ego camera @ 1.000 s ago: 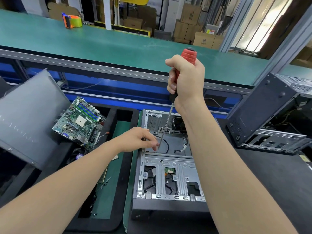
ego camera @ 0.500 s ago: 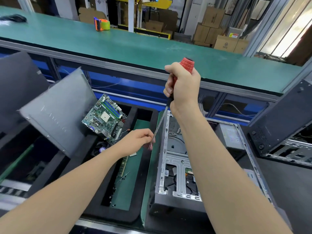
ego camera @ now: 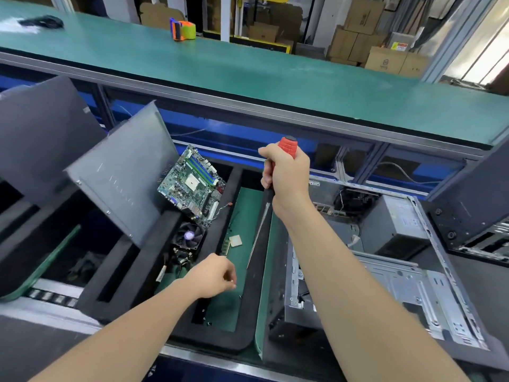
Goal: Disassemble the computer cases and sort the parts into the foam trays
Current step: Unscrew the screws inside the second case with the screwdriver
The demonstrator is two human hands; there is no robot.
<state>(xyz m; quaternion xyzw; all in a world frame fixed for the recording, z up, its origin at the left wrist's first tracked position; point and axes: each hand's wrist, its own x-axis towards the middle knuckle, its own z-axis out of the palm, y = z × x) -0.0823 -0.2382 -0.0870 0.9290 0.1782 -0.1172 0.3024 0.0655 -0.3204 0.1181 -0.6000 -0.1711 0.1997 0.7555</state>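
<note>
My right hand grips a red-handled screwdriver upright; its long shaft points down-left over the black foam tray. My left hand hovers above the tray's green-floored compartment, fingertips pinched on a small screw. The open computer case lies on its side right of the tray, its power supply still inside. A green motherboard leans in a tray slot, a cooler fan below it. A small square CPU chip and a RAM stick lie on the compartment floor.
Grey case side panels lean in foam slots at left. Another black case stands at right. A long green conveyor shelf runs behind, with an orange-green tape dispenser on it. Cardboard boxes stack beyond.
Both hands moved left from the open case to above the foam tray. The left hand lowered toward the green compartment with its fingertips pinched. The view swung left.
</note>
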